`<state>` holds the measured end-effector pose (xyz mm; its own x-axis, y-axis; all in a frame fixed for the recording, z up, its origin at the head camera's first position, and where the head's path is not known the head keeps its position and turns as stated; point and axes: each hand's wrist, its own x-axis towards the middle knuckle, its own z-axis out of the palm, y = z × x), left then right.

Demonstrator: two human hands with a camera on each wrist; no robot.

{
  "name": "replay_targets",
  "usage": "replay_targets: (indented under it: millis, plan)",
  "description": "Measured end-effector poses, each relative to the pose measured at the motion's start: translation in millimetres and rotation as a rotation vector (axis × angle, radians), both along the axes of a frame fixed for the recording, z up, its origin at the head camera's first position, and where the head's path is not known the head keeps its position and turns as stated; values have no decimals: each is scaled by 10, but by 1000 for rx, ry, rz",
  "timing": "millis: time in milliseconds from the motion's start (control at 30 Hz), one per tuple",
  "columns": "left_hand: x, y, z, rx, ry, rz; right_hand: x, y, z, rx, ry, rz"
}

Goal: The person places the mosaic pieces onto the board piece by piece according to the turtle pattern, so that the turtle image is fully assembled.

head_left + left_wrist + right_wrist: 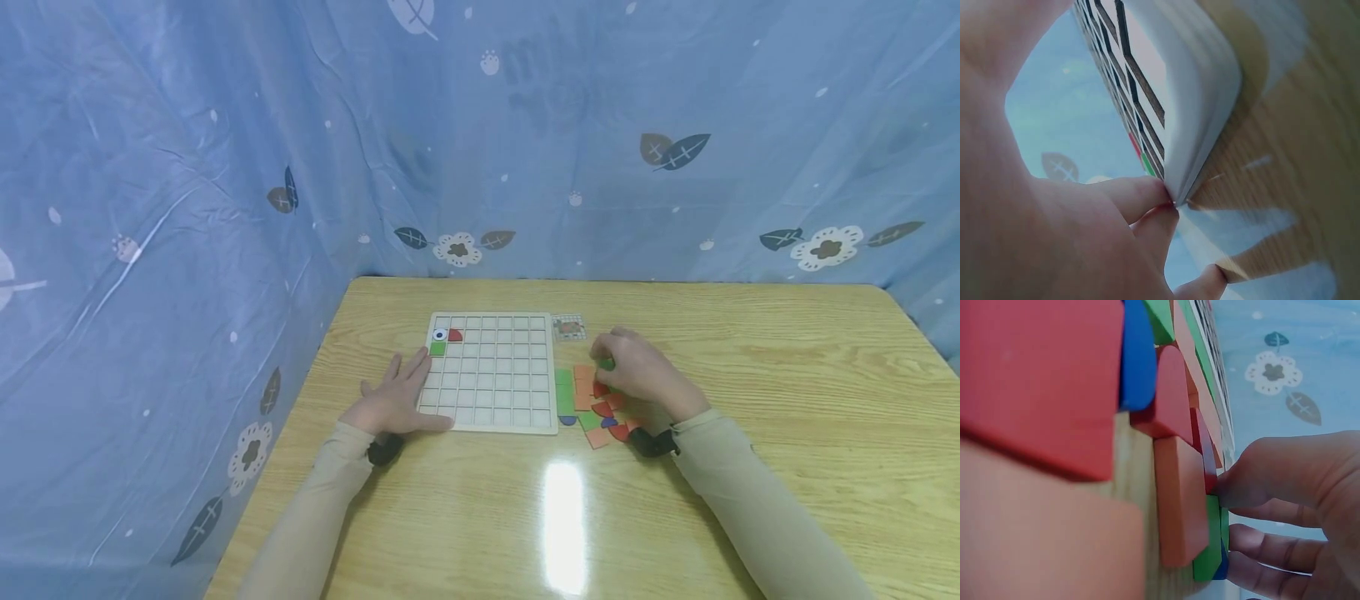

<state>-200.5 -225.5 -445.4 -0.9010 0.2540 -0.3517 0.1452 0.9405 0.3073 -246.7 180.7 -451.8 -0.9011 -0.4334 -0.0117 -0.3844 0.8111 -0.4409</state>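
Observation:
A white grid board [491, 372] lies flat, with an eye piece [440, 335], a red curved piece [455, 336] and a green square [437, 349] at its upper left. The left hand [397, 404] is spread along the board's left edge, thumb at the bottom edge; in the left wrist view its fingertips touch the board's side [1200, 119]. Beside the loose pieces, the right hand [637, 367] bends its thumb and fingers around a green piece [1213, 540]. Red [1172, 394] and orange [1182, 503] pieces lie close to the thumb.
Several green [565, 392], orange [583, 387] and blue [567, 421] pieces lie right of the board. A small printed picture card [569, 327] is at its upper right corner. Blue patterned cloth [570, 150] hangs behind the wooden table [787, 358].

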Motion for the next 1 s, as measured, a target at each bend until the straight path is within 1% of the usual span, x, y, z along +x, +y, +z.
replay_targets:
  millis: [200,367,467,700,833,1000]
  plan:
    - [7,-2,7,3,-8,5,18,17,22,14,-10,16]
    - [7,-4,3,0,-3,0,25,12,31,33,-34,19]
    - [6,-4,1,-1,3,-1,21,10,30,37,-35,19]
    - [9,-3,-2,2,2,5,12,0,8,12,8,10]
    - [5,-7,-10,6,-3,6,17,-26,7,-29,47,12]
    - [3,-1,7,5,-7,2,51,-125,43,-76,85,26]
